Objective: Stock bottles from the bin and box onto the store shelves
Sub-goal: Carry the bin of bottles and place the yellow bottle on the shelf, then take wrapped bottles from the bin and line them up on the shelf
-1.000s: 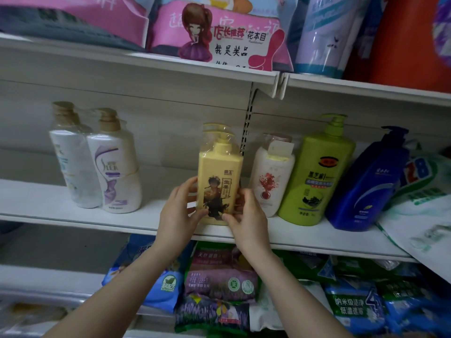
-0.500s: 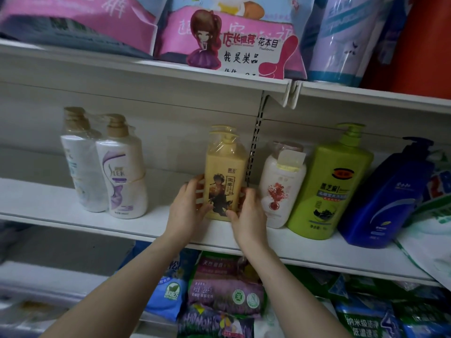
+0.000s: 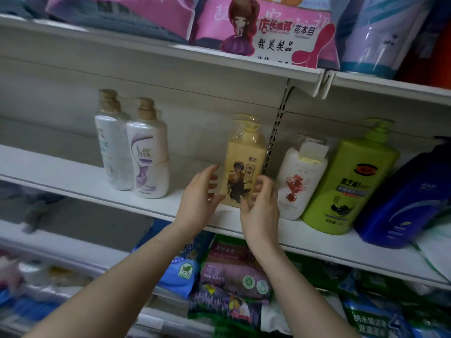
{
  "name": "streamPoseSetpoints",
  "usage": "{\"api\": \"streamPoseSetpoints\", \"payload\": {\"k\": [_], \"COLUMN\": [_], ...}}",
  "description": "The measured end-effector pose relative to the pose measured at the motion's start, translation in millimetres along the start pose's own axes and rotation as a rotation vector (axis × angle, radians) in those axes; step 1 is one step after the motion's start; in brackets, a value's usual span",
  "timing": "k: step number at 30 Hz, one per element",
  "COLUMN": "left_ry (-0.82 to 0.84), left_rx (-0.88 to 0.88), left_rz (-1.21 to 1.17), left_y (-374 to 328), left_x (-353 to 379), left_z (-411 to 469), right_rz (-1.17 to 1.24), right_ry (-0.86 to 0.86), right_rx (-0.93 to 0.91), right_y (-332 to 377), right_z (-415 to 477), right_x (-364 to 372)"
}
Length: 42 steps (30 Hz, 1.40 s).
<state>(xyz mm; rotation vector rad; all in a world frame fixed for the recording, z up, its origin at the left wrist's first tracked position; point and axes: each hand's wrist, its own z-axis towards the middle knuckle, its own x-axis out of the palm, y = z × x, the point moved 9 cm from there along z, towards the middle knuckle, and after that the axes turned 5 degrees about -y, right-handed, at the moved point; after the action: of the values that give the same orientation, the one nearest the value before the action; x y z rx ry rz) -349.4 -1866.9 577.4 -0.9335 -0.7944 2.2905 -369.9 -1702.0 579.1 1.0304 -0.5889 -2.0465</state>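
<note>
A yellow pump bottle (image 3: 246, 157) in clear wrap, with a printed figure on its front, stands upright on the white middle shelf (image 3: 73, 176). My left hand (image 3: 197, 198) holds its lower left side, thumb at the front corner and fingers beside it. My right hand (image 3: 262, 211) grips the lower right edge with curled fingers. The bottle's base is hidden behind both hands. No bin or box is in view.
Left of it stands a wrapped pair of white bottles (image 3: 146, 157). To the right are a white bottle with a red flower (image 3: 300, 181), a green pump bottle (image 3: 351, 181) and a leaning blue bottle (image 3: 410, 198). Pink packs (image 3: 268, 32) fill the shelf above; bags (image 3: 234, 272) fill the one below.
The yellow bottle has been pushed back from the shelf's front edge, deeper onto the shelf, with both hands staying at its lower sides.
</note>
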Motion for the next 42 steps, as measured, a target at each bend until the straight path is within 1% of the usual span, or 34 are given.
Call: {"api": "streamPoseSetpoints", "payload": {"k": [4, 7, 11, 15, 18, 21, 26, 31, 36, 42], "left_ry": [-0.008, -0.011, -0.024, -0.076, -0.133, -0.15, -0.227, -0.325, -0.402, -0.492], "left_rx": [0.027, 0.017, -0.004, -0.022, -0.064, -0.106, -0.196, -0.29, -0.398, -0.49], "left_rz": [-0.048, -0.077, -0.094, -0.042, 0.023, 0.1, 0.17, 0.231, 0.311, 0.398], "left_y": [-2.7, 8.6, 34.1, 68.6, 99.4, 127.3, 178.0, 225.3, 271.3, 331.7], "left_x": [-28.4, -62.7, -122.2, -197.3, -261.0, -319.9, -422.9, -517.0, -585.2, -645.0], "left_z": [-9.5, -22.2, -49.3, -77.2, -99.9, -121.6, -164.0, -206.1, -237.4, -257.7], "right_rz": [0.016, 0.04, 0.085, 0.153, 0.198, 0.211, 0.293, 0.363, 0.366, 0.396], "right_ry": [0.018, 0.038, 0.099, 0.174, 0.227, 0.286, 0.403, 0.505, 0.625, 0.777], "right_rx": [-0.063, -0.103, -0.132, -0.171, -0.219, -0.244, -0.271, -0.341, -0.445, -0.487], "right_y": [32.4, 65.9, 117.7, 174.6, 219.5, 260.0, 331.1, 399.1, 447.8, 487.6], "right_z": [-19.3, -40.0, -79.6, -126.0, -164.3, -202.6, -267.2, -323.4, -373.4, -409.0], "right_x": [3.9, 20.2, 58.2, 103.0, 137.1, 169.3, 225.2, 277.5, 335.1, 418.2]}}
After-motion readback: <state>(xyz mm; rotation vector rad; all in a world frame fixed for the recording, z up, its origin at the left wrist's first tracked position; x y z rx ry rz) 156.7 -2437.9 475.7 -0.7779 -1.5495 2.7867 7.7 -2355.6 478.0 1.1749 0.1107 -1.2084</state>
